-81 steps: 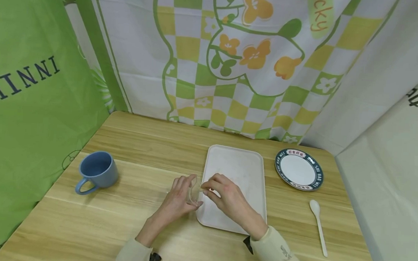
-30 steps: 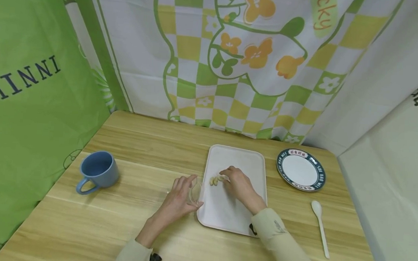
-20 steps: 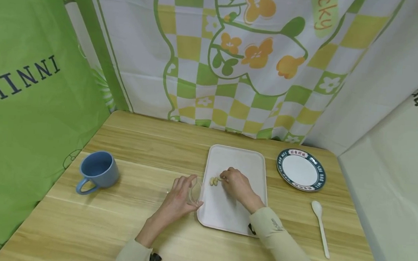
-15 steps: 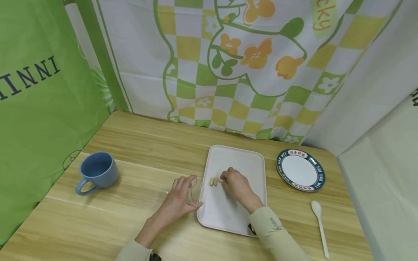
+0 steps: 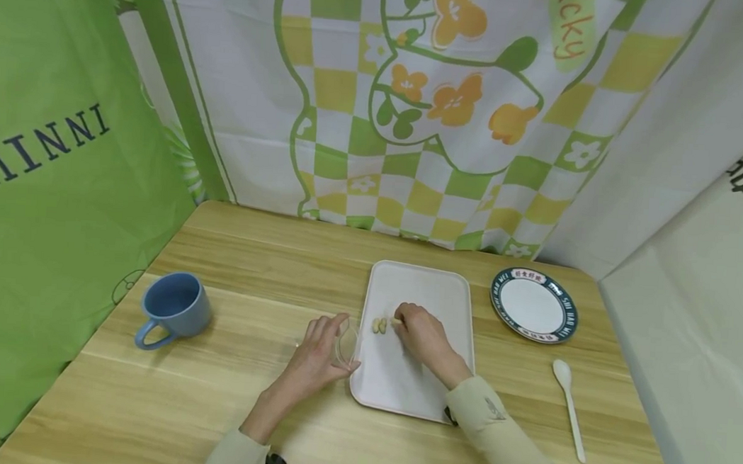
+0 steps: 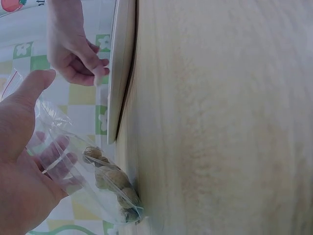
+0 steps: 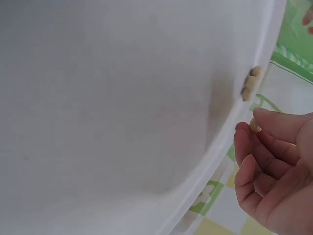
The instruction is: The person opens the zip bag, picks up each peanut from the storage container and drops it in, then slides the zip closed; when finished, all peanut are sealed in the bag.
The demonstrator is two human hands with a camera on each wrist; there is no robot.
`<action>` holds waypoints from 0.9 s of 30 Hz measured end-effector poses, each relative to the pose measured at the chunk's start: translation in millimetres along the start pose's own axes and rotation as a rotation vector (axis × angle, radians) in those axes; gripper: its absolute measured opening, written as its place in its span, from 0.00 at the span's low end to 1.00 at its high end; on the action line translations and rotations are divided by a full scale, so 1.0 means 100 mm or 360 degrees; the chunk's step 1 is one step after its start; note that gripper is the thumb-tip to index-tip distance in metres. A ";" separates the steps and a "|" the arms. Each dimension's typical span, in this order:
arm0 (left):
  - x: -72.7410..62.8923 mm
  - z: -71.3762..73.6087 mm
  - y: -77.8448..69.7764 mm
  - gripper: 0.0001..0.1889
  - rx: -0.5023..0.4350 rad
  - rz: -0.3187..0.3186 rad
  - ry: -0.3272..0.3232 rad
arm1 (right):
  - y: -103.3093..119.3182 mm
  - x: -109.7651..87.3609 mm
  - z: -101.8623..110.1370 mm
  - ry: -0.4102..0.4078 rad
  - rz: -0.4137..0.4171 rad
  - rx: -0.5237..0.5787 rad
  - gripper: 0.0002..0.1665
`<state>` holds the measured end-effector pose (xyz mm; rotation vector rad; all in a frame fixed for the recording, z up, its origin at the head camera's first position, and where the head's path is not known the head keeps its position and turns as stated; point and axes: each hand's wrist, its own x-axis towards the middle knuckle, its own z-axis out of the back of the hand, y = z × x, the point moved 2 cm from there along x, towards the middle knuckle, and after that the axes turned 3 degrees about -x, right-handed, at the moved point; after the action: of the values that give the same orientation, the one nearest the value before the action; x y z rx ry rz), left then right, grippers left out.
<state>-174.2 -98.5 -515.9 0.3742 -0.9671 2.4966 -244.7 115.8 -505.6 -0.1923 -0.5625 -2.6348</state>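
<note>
My left hand (image 5: 315, 354) holds a clear plastic bag (image 5: 347, 344) at the tray's left edge, its mouth spread between thumb and fingers. Several brownish peanuts (image 6: 111, 178) lie low in that bag in the left wrist view. Over the white tray (image 5: 419, 281), my right hand (image 5: 425, 342) pinches one peanut (image 7: 254, 126) between thumb and forefinger. Just left of those fingertips, a small row of peanuts (image 5: 379, 325) rests on the tray; the right wrist view shows these peanuts (image 7: 252, 84) near the far rim.
A blue mug (image 5: 175, 309) stands at the left of the wooden table (image 5: 163, 404). To the tray's right lie a plate with a dark patterned rim (image 5: 534, 305) and a white spoon (image 5: 568, 411). Patterned cloth (image 5: 413, 178) hangs behind the table.
My right hand has gone from the bag's mouth rightward onto the tray, where peanuts now show. Over the last second it has shifted only slightly. The left hand has kept its place.
</note>
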 end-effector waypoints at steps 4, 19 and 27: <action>0.00 0.00 0.00 0.42 -0.0004 0.0014 0.0009 | 0.04 -0.06 0.07 -0.0018 -0.0024 0.0072 0.07; 0.01 0.01 -0.02 0.41 0.0009 0.0019 0.0024 | 0.45 -0.17 0.41 -0.0333 0.0489 0.0330 0.09; 0.00 -0.02 -0.01 0.41 0.0010 0.0010 0.0018 | 0.68 -0.25 0.52 -0.0382 0.0787 0.0355 0.12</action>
<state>-173.4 -96.5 -516.4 0.3593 -0.9579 2.5052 -190.3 91.8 -439.4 -0.5117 -0.7699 -2.0678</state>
